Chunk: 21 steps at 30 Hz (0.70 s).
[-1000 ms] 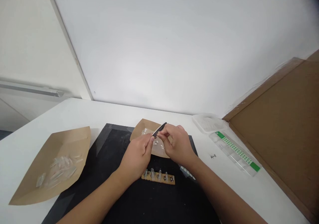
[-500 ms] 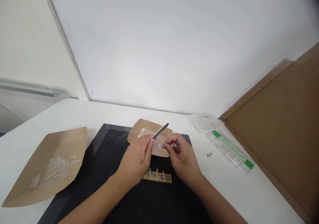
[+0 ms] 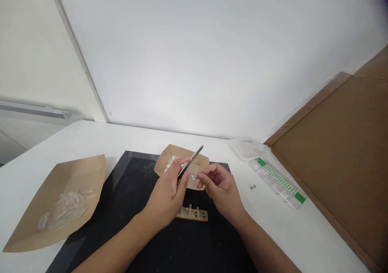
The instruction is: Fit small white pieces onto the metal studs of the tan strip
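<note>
Our left hand (image 3: pixel 168 186) pinches the file (image 3: pixel 195 156) between thumb and fingers, its far end slanting up and away to the right. Our right hand (image 3: pixel 222 188), near it, has thumb and forefinger pressed together by the small tray (image 3: pixel 161 166); whether a tiny piece sits between them we cannot tell. We would do well to grip the file firmly, steady the right fingertips, and mind our wrists around the strip (image 3: pixel 192 217) of upright clear tips, just nearer us than the hands.

A black mat (image 3: pixel 194 244) spreads under both hands on a white table (image 3: pixel 273 224). Left of the left hand lies the big tray (image 3: pixel 87 172) of clear pieces; right of the right hand, metal bits (image 3: pixel 252 187), a clear case (image 3: pixel 279 182) and a brown board (image 3: pixel 339 139). A plain wall (image 3: pixel 194 62) rises beyond.
</note>
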Each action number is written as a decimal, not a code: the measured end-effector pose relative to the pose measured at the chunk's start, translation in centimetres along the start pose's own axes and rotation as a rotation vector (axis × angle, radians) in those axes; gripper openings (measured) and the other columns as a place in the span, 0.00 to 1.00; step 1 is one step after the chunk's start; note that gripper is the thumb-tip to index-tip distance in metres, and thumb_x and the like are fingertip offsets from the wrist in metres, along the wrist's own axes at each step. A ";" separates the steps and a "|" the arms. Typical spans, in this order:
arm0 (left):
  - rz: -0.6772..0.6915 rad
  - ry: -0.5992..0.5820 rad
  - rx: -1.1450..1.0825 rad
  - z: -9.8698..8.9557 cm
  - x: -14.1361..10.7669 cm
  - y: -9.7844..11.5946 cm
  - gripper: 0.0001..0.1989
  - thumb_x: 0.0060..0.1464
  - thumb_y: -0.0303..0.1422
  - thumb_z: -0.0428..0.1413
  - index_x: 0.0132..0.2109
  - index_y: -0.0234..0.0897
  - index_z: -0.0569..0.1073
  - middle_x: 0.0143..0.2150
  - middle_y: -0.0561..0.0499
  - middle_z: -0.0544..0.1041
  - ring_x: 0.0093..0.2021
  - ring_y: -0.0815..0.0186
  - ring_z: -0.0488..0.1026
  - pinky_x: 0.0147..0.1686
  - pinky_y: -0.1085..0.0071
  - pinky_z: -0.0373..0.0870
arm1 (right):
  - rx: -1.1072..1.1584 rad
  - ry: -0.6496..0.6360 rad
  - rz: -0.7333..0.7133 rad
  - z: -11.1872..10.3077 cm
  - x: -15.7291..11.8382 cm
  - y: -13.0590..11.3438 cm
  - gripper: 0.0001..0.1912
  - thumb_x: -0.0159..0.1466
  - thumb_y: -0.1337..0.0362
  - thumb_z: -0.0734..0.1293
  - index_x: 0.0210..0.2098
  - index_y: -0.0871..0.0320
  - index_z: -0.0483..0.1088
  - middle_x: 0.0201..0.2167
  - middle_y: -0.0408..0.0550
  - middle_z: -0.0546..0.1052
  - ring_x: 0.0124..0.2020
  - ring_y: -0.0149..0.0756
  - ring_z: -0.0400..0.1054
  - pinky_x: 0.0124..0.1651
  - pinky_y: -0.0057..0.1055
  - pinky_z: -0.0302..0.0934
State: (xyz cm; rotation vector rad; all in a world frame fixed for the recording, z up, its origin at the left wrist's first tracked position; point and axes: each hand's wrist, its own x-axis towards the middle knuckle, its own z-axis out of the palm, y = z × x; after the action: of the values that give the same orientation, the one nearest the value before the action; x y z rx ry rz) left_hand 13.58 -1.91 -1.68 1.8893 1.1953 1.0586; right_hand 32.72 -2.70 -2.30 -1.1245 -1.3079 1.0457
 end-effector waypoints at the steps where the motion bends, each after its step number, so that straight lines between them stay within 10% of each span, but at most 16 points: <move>1: 0.009 -0.004 -0.024 0.0 0.1 0.1 0.18 0.75 0.41 0.48 0.65 0.42 0.70 0.51 0.45 0.79 0.49 0.57 0.78 0.51 0.62 0.74 | -0.002 0.008 -0.005 0.0 0.0 -0.1 0.17 0.66 0.50 0.77 0.36 0.54 0.70 0.26 0.42 0.77 0.25 0.35 0.76 0.22 0.27 0.65; 4: 0.034 -0.047 -0.081 -0.2 0.5 0.2 0.14 0.73 0.40 0.51 0.55 0.43 0.78 0.49 0.47 0.80 0.49 0.58 0.78 0.49 0.64 0.74 | -0.061 0.031 -0.062 0.1 -0.3 -0.2 0.15 0.67 0.52 0.76 0.36 0.54 0.71 0.27 0.41 0.78 0.27 0.36 0.78 0.28 0.29 0.72; 11: -0.210 -0.205 -0.330 -0.5 0.7 0.6 0.21 0.67 0.50 0.56 0.50 0.37 0.80 0.34 0.51 0.81 0.16 0.73 0.69 0.19 0.75 0.65 | -0.519 0.098 -0.501 -0.6 -0.8 0.0 0.03 0.73 0.65 0.70 0.42 0.51 0.77 0.38 0.47 0.83 0.34 0.39 0.82 0.35 0.33 0.79; 15: -0.256 -0.212 -0.378 -0.2 0.5 0.5 0.24 0.65 0.52 0.58 0.50 0.35 0.81 0.17 0.57 0.72 0.15 0.68 0.69 0.19 0.76 0.60 | -0.789 0.088 -0.853 -1.6 -1.0 0.1 0.18 0.71 0.75 0.69 0.54 0.47 0.77 0.47 0.49 0.86 0.48 0.43 0.83 0.51 0.40 0.81; 21: -0.229 -0.146 -0.444 0.5 0.5 0.0 0.22 0.61 0.51 0.64 0.44 0.35 0.85 0.17 0.57 0.71 0.17 0.70 0.69 0.22 0.75 0.61 | -0.848 -0.011 -1.010 -2.7 -1.2 -0.3 0.28 0.71 0.76 0.69 0.66 0.46 0.71 0.54 0.51 0.85 0.49 0.46 0.84 0.50 0.41 0.83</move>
State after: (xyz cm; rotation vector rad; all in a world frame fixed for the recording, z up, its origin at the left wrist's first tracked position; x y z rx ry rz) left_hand 14.13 -1.52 -1.72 1.4247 0.9695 0.9494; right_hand 35.36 -3.97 -2.06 -0.8034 -2.0640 -0.2911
